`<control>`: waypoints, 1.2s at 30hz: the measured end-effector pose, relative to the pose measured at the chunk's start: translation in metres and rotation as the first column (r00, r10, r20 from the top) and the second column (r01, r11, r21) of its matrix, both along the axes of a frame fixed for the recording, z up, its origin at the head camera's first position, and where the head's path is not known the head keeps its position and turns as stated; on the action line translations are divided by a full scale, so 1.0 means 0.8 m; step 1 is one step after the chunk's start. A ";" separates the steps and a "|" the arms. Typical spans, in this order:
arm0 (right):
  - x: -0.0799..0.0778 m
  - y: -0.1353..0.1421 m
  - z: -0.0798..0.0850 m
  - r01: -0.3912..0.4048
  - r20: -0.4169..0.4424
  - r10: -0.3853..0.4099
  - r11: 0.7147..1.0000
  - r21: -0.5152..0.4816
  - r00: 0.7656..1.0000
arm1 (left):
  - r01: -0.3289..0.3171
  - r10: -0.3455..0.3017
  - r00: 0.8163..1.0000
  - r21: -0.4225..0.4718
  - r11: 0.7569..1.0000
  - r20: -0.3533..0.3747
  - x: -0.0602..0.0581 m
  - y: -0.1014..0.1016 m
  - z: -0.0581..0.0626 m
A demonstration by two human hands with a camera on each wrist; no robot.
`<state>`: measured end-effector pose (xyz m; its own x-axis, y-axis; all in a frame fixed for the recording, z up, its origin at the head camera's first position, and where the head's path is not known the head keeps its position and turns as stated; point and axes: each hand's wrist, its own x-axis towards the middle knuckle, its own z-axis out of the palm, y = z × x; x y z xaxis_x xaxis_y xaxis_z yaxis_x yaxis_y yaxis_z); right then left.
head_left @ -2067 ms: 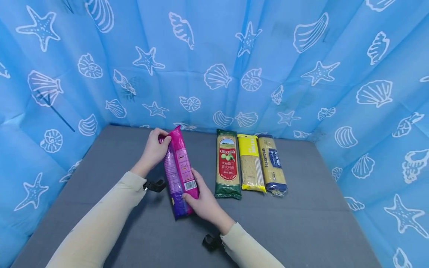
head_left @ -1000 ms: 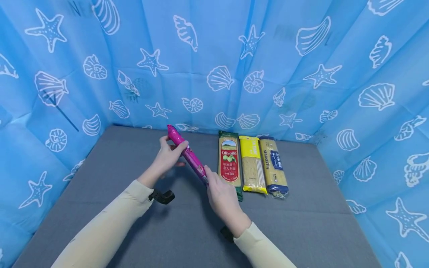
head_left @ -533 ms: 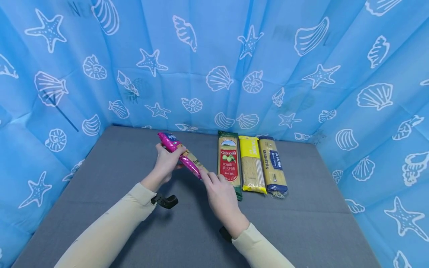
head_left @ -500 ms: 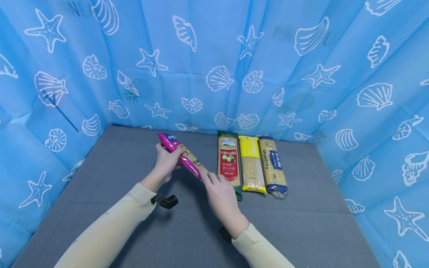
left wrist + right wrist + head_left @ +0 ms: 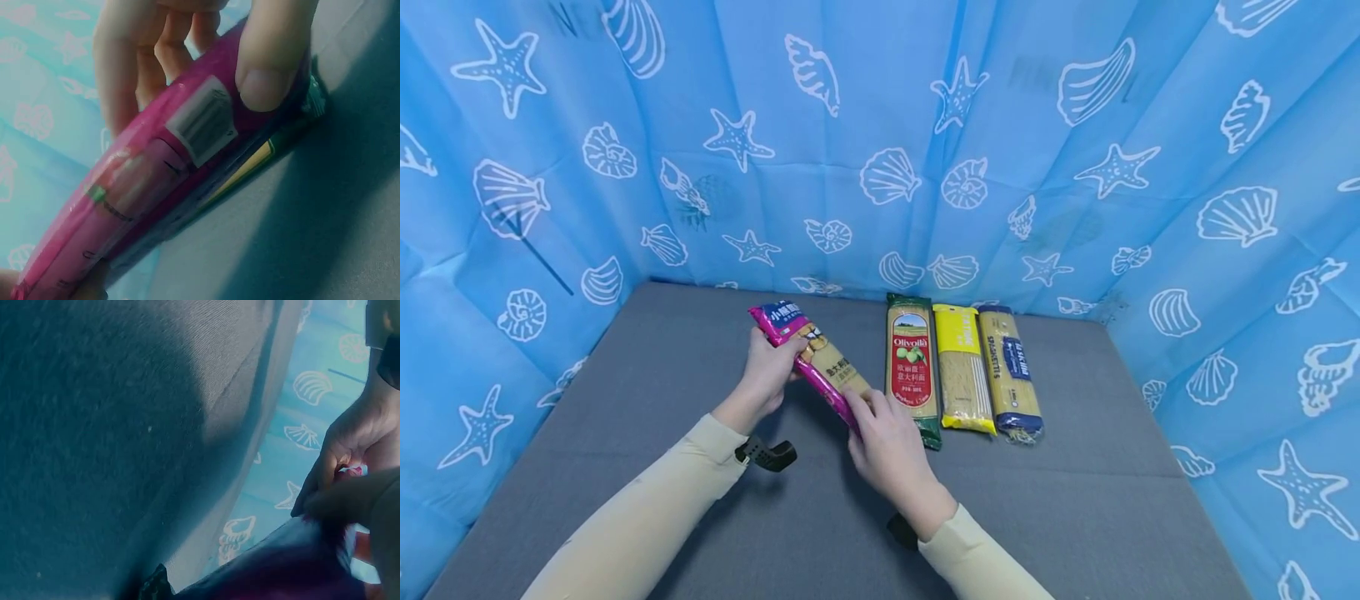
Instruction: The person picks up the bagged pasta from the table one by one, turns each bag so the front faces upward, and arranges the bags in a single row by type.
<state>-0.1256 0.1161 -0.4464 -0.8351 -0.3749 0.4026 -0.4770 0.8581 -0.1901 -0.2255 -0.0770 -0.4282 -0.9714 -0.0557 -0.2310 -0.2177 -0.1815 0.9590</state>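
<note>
Both hands hold a pink spaghetti packet [image 5: 829, 367] with a blue end, slanted above the grey table, its printed front facing up. My left hand [image 5: 765, 367] grips the far left end, thumb on the front. My right hand [image 5: 891, 446] grips the near right end, covering that corner. In the left wrist view the packet's barcode side [image 5: 203, 122] shows, with right-hand thumb and fingers around its end. In the right wrist view the packet [image 5: 281, 569] is dark and blurred, with the left hand [image 5: 359, 437] at its far end.
Right of the held packet, three spaghetti packs lie side by side: green and red [image 5: 912, 367], yellow [image 5: 964, 367] and blue-ended [image 5: 1009, 367]. The green one lies just beyond my right fingers. A blue shell-patterned curtain [image 5: 850, 108] borders the grey table [image 5: 1075, 517] at back and sides.
The packet has been turned over, from its barcode back, through edge-on, to its printed front. My right hand has moved right and regripped; the other packs stay where they were.
</note>
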 end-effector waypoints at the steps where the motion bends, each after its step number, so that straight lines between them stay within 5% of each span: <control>1: 0.001 0.000 0.000 -0.009 0.014 0.010 1.000 -0.012 1.000 | 0.001 -0.001 1.000 0.002 1.000 -0.001 0.000 -0.001 -0.001; 10: 0.000 0.002 0.002 -0.021 0.264 0.053 0.992 -0.124 0.963 | 0.008 -0.008 1.000 0.020 1.000 -0.003 -0.003 -0.010 -0.005; 19: -0.005 0.009 -0.008 -0.021 0.335 0.083 0.983 -0.184 0.938 | 0.069 -0.070 0.996 -0.035 0.997 -0.053 -0.004 -0.017 -0.005; 25: -0.010 0.013 -0.017 0.072 0.481 0.063 0.964 -0.257 0.875 | 0.082 -0.081 0.994 0.017 0.996 -0.070 -0.004 -0.019 -0.004; 32: -0.009 0.011 -0.029 0.105 0.585 0.211 0.882 -0.459 0.783 | 0.152 -0.147 0.984 0.041 0.988 -0.096 -0.003 -0.021 -0.001; 36: -0.006 0.007 -0.035 0.124 0.620 0.240 0.865 -0.485 0.747 | 0.167 -0.164 0.983 0.029 0.986 -0.085 -0.003 -0.021 -0.002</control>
